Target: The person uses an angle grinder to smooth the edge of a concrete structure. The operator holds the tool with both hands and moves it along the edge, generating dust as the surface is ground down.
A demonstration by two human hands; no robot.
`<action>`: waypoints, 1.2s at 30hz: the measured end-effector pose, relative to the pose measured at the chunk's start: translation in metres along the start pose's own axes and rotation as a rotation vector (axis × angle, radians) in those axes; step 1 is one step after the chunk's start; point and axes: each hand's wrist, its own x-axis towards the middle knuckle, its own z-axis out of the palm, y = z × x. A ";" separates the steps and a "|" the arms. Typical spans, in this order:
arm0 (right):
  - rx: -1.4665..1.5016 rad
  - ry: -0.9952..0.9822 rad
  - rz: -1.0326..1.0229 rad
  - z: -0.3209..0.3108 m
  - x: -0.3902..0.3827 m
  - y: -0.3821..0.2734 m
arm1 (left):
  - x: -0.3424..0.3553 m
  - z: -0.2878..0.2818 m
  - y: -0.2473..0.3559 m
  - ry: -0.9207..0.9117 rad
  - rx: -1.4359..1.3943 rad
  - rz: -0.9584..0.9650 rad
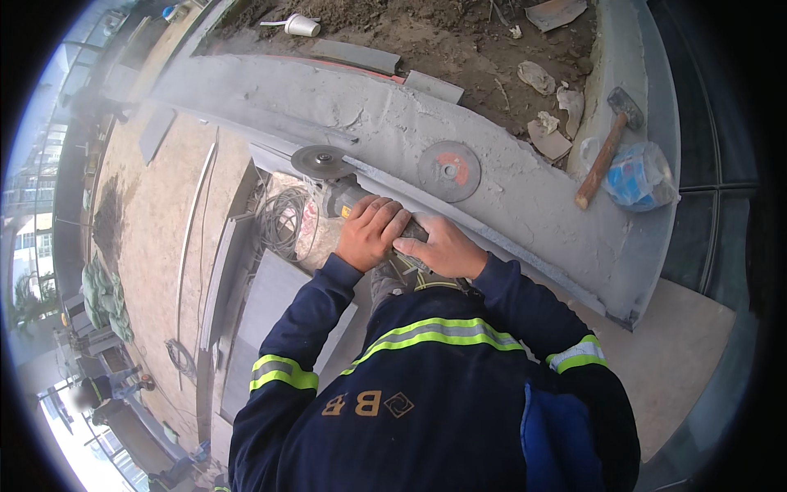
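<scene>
While fingers (388, 215) wrap the grinder (336, 198) | disc (321, 163): thin, round | ledge (533, 211): rough, grey

Ledge (537, 205) bearing disc (449, 182), hammer (605, 156)

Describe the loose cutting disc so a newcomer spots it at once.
Find the long, rough, grey ledge beside the brown soil bed. On it, beyond the person's right hand, lies a flat grey round disc with a faded red patch. Unlike the dark round disc mounted on the grey handheld grinder, it lies loose.
</scene>
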 end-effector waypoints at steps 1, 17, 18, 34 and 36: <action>0.009 0.028 -0.033 0.002 0.000 0.003 | 0.000 0.001 0.003 0.005 0.006 -0.001; 0.092 -0.019 0.058 -0.003 -0.001 -0.010 | 0.000 0.003 0.008 0.044 0.014 0.014; 0.074 0.005 0.026 -0.002 -0.001 -0.007 | 0.002 0.002 0.003 0.042 0.007 0.016; 0.071 0.033 -0.005 -0.001 -0.007 -0.005 | 0.002 0.002 0.015 0.034 0.014 0.016; 0.032 0.065 -0.047 0.002 -0.005 0.004 | 0.004 0.002 0.009 0.029 0.022 0.040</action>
